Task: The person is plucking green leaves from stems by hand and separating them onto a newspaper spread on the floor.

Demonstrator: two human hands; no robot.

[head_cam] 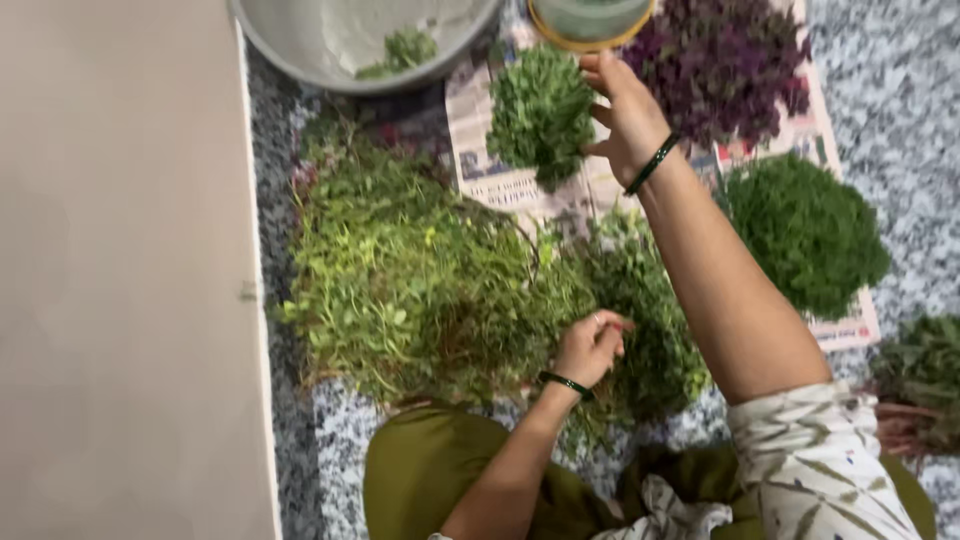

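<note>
My right hand [628, 115] is stretched forward and grips a small bunch of green leafy herbs [541, 112] held over the newspaper [480, 150]. My left hand [590, 347] rests closed on stems in a large loose heap of green leafy plants [410, 280] in front of me. Both wrists wear a dark green bangle.
A grey metal basin [330, 45] with a few green sprigs stands at the top. Next to it is a round yellow-rimmed container [590, 25]. Purple leaves [720, 60] and a round green bunch [805, 230] lie on the right, another bunch [920, 380] at far right. A beige wall [120, 270] fills the left.
</note>
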